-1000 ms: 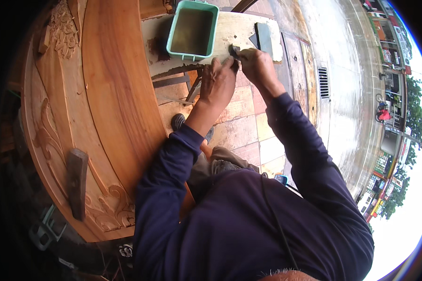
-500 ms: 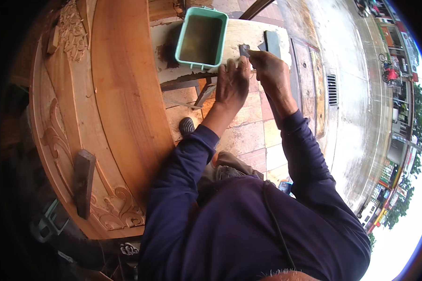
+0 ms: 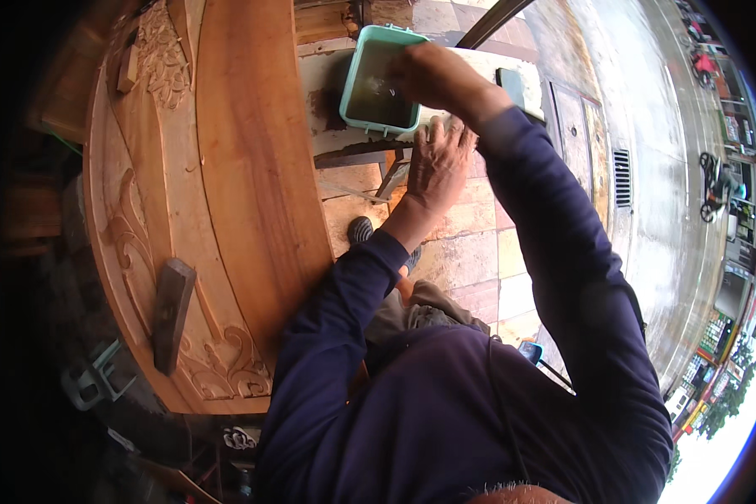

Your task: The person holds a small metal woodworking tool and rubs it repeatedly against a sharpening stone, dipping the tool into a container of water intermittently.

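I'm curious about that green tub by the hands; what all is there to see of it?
The mint-green, rectangular, open plastic-looking tub has small lugs at its near end. It stands upright on a pale, worn bench, holding murky water. The right hand hides part of its right side; whether that hand touches the water is unclear.

Daylight is admitted from the right, where the sky point(image 3: 716, 462) is washed out to white and glare is thrown off the street point(image 3: 659, 252). The lower left is sunk in shadow, the right hand point(image 3: 438, 77) is slightly blurred, and straight edges are bent near the border.
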The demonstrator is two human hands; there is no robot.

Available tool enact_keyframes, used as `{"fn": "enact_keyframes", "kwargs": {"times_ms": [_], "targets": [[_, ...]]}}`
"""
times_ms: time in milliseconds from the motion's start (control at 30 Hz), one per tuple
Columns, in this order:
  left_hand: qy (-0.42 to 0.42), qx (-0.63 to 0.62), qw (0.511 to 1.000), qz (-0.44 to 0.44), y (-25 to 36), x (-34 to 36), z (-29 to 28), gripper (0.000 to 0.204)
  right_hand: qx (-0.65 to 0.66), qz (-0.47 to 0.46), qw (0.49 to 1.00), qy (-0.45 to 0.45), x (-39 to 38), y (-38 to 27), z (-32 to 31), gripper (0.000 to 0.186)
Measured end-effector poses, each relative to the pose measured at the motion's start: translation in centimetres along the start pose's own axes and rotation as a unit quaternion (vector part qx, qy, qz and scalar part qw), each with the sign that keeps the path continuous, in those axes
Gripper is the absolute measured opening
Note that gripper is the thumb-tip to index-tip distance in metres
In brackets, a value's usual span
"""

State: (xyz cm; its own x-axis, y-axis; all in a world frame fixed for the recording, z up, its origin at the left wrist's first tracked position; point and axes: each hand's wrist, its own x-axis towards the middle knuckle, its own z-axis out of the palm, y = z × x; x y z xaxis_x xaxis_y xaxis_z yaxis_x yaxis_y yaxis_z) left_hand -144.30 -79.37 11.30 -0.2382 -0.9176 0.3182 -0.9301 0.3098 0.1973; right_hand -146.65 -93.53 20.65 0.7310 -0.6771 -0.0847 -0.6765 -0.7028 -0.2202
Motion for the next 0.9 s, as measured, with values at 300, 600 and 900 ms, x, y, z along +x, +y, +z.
{"fn": "enact_keyframes", "kwargs": {"times_ms": [300, 600, 900], "targets": [[0.072, -0.103, 0.991, -0.046, 0.7, -0.4, 1.0, 0.040, 0.195, 0.264, 0.923, 0.201, -14.8, 3.0, 4.7, 0.022], [0.055, -0.159, 0.986, -0.021, -0.8, -0.6, 0.8, 0.046, 0.167, 0.245, 0.938, 0.182, -13.3, 4.1, 7.3, 0.022], [0.101, -0.158, 0.982, -0.001, -1.0, -0.3, 0.6, 0.026, 0.172, 0.211, 0.936, 0.224, -12.4, 4.7, 7.0, 0.020]]}}
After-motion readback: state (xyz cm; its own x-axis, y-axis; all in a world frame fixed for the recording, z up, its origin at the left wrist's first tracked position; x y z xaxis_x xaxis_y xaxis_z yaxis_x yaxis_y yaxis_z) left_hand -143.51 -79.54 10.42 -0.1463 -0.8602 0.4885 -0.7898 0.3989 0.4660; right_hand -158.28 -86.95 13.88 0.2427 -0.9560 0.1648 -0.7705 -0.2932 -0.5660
